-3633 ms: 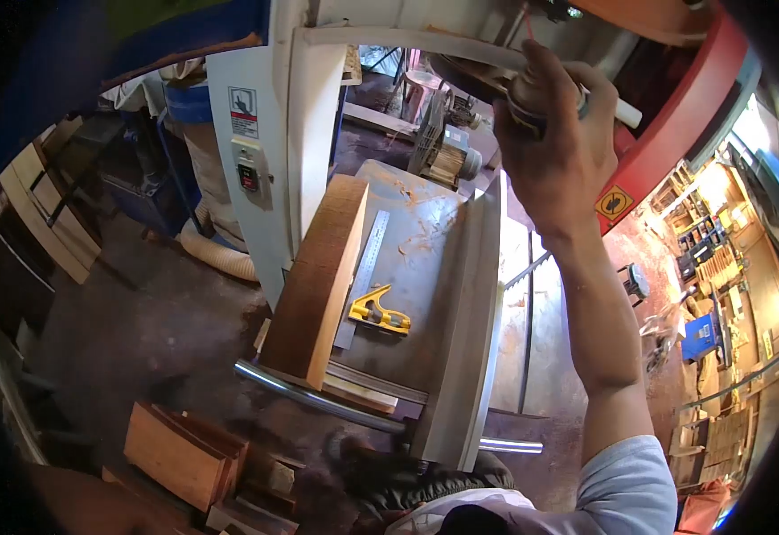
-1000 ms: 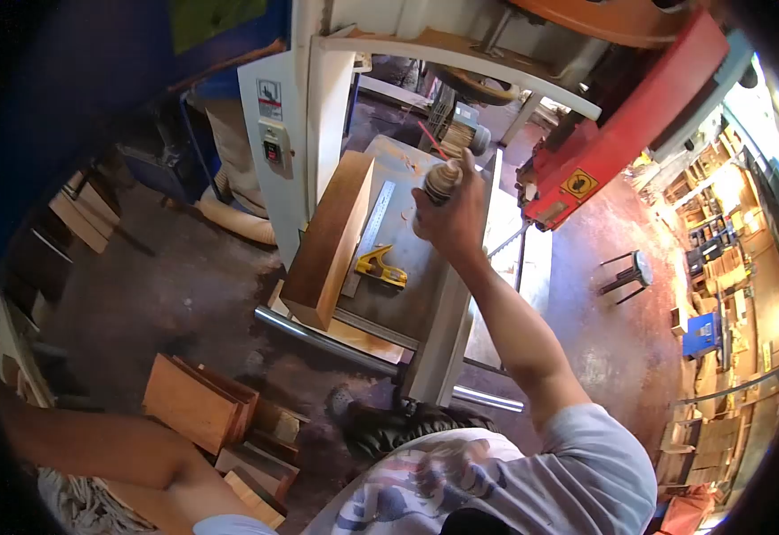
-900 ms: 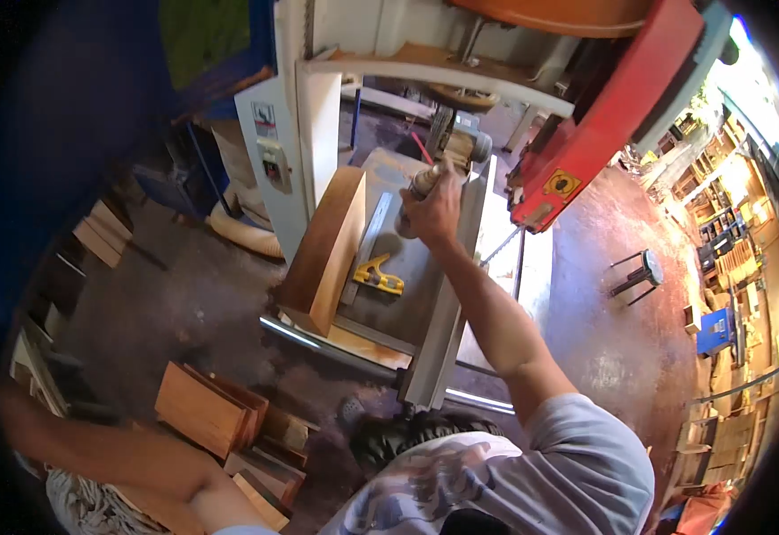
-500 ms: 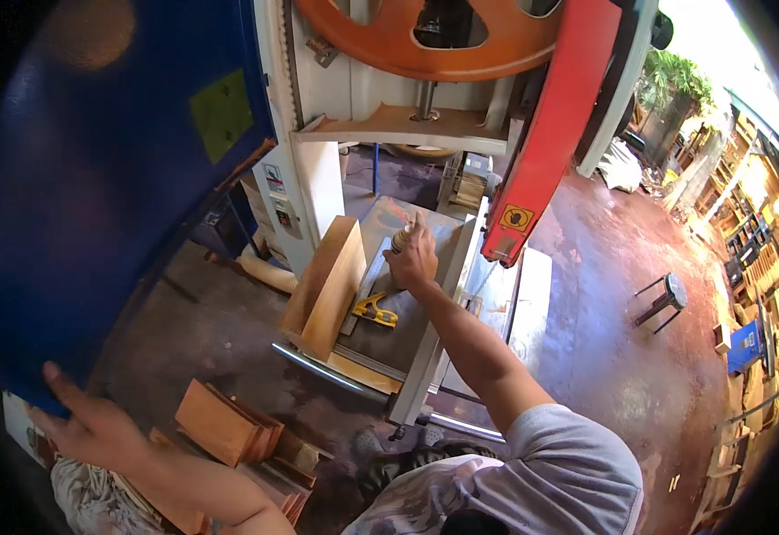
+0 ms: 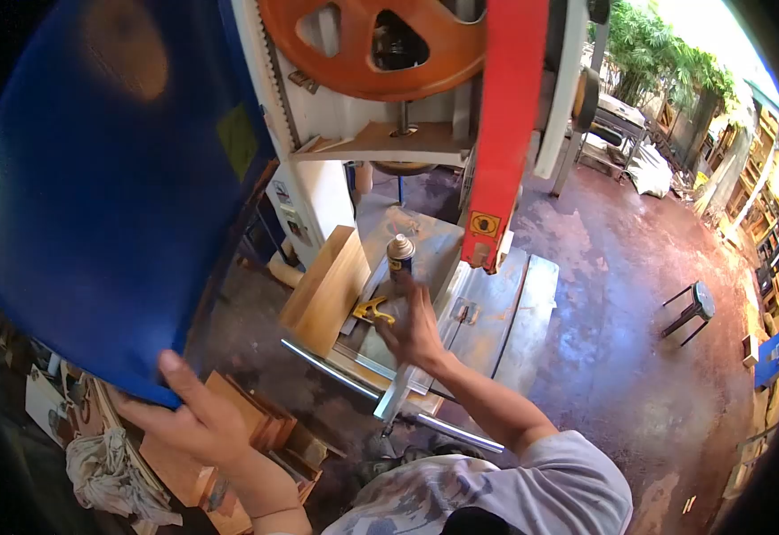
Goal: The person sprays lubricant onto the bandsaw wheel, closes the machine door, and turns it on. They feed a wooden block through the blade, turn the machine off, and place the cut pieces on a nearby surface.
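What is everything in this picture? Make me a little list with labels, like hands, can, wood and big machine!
left hand: grips the lower edge of the blue door, which is swung open
right hand: open, blurred, above the saw table, near the spray can
spray can: stands upright on the saw table, not held
wood block: on the table's left side
yellow square: lies between block and right hand
orange wheel: uncovered, above the table
stool: on the floor, far right

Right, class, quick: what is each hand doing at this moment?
Left hand: closed on the lower edge of the blue door.
Right hand: open, holding nothing, just below the spray can standing on the saw table.
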`<state>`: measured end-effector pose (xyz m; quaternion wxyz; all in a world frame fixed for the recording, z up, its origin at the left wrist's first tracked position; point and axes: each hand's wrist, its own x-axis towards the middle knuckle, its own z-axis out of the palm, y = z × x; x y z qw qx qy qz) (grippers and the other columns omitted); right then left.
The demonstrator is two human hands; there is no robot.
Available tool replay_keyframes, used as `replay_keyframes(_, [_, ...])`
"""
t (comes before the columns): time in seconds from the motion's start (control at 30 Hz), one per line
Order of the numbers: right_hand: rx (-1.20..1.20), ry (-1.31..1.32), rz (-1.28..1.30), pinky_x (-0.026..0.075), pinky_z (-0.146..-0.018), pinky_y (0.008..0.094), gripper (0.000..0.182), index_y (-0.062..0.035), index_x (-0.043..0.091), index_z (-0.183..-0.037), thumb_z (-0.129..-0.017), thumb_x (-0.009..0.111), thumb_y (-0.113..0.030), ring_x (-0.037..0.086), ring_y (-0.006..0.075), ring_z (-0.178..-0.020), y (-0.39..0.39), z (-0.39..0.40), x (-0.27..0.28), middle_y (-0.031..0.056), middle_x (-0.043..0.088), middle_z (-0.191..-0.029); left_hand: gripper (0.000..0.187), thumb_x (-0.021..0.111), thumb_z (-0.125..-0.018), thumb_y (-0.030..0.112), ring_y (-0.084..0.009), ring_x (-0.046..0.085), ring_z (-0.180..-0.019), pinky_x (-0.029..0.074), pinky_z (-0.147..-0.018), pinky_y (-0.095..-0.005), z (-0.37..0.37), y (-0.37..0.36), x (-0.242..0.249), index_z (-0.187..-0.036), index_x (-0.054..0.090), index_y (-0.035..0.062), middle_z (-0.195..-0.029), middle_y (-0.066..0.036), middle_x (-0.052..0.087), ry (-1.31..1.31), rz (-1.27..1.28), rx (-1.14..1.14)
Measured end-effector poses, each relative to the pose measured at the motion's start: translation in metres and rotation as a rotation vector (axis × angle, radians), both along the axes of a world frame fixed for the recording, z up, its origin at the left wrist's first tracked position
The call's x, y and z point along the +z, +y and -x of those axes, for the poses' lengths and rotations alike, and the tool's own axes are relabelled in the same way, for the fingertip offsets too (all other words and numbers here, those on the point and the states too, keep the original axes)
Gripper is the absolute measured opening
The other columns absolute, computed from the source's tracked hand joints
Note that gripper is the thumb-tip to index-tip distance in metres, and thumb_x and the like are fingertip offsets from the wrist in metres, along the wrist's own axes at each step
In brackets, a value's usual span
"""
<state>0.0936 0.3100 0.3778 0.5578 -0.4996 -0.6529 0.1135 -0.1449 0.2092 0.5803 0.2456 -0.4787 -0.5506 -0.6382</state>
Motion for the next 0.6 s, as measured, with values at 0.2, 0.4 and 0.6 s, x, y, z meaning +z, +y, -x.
replay_keyframes(0.2, [-0.068,-0.023,-0.510,0.053,-0.089,0.0403,0.043,-0.0025,0.062,-0.122,-0.080,0.072,0.003,0.068,0.0289,-0.094,-0.057,-0.127,0.091,0.0126,0.068,-0.098,0.090,0.072,-0.096,0.025,-0.0437,0.050,-0.127,0.045,-0.104,-0.0499,-0.076,0.010,-0.037,-0.154,0.015,-0.0121,-0.143,-0.033,0.038,0.192,0.042,-0.308])
replay_keyframes(0.4, [-0.288,0.345,-0.581,0.049,-0.077,0.0274,0.025,0.0019,0.066,-0.119,-0.103,0.059,-0.016,0.059,0.0109,-0.083,-0.044,-0.225,0.214,0.0065,0.066,-0.100,0.094,0.076,-0.092,0.023,-0.0568,0.036,-0.139,0.038,-0.111,-0.0605,-0.180,0.066,-0.001,-0.158,0.015,-0.0058,-0.154,-0.039,0.026,0.593,-0.229,-0.446])
replay_keyframes(0.6, [-0.112,0.103,-0.600,0.050,-0.070,0.0276,0.039,-0.0002,0.065,-0.130,-0.104,0.057,-0.028,0.060,0.0105,-0.076,-0.017,-0.252,0.334,0.0062,0.070,-0.099,0.091,0.081,-0.087,0.026,-0.0557,0.034,-0.140,0.035,-0.112,-0.0612,-0.262,0.118,0.011,-0.154,0.028,-0.0032,-0.154,-0.039,0.026,0.635,-0.359,-0.459])
